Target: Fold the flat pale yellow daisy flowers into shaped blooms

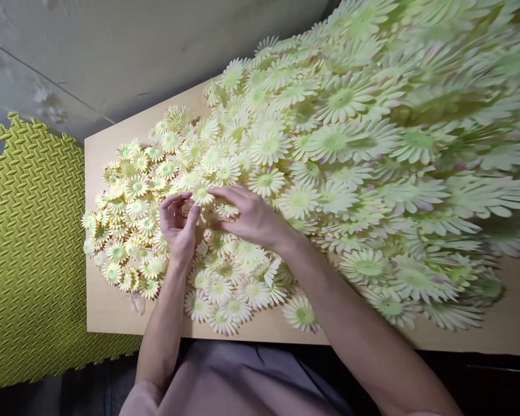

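Pale yellow-green artificial daisy heads with pink-tinged petal tips lie in a deep heap. One artificial flower head sits between my hands. My left hand is curled, its fingertips and thumb closed at the left edge of that flower head; the exact grip is partly hidden. My right hand reaches in from the right with thumb and fingers apart. Its forefinger tip is at the right edge of the same flower head, and its thumb points left, lower down, over other blossoms.
The heap covers much of a light wooden table, with smaller flower heads at left and larger ones at right. A clear plastic scrap lies near the front left. Yellow-green foam matting stands left; a grey wall rises behind.
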The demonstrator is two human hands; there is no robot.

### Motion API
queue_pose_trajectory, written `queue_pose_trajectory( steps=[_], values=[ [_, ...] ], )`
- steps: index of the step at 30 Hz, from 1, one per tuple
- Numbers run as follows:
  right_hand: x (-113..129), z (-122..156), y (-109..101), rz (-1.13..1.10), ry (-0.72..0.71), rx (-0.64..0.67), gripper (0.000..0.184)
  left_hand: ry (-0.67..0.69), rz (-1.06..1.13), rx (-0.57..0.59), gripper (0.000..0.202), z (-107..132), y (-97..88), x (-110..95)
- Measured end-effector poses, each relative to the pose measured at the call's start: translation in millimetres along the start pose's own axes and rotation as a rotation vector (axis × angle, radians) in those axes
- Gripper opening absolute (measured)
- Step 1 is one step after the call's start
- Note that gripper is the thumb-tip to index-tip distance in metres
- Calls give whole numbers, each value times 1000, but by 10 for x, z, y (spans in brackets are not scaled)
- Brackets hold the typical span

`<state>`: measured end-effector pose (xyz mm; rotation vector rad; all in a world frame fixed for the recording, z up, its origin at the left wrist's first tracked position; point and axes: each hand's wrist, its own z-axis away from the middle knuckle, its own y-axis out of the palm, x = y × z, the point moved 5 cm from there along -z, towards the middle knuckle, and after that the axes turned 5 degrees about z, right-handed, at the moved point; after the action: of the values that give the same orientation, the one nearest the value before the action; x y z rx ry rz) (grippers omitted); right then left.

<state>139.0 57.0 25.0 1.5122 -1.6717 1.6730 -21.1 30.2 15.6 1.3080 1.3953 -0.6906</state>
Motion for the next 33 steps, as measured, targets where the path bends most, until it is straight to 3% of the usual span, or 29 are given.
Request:
queue_pose_trajectory(
  steps=[2, 6, 10, 15, 22, 29, 33],
  values=[
    [-5, -1, 41, 149, -91, -26, 50, 17, -16, -16, 37, -3, -16, -2],
    [-65, 13, -21, 244, -115, -238, 34, 21, -49, -63, 30, -6, -55, 6],
    [-81, 55, -159, 198, -63, -447, 23, 48, -39, 8, 12, -5, -15, 1],
    [-110, 60, -242, 149, 72, -567, 28, 70, -77, 77, 14, 19, 50, -16],
    [-211, 28, -215, -165, 154, -567, 30, 143, -300, 163, 37, 50, 86, 30],
    [-145, 54, -267, -104, 113, -556, 27, 218, -400, 376, 61, 68, 178, 33],
    [-117, 51, -261, -113, 74, -521, 22, 260, -461, 522, 61, 98, 253, 10]
  ],
)
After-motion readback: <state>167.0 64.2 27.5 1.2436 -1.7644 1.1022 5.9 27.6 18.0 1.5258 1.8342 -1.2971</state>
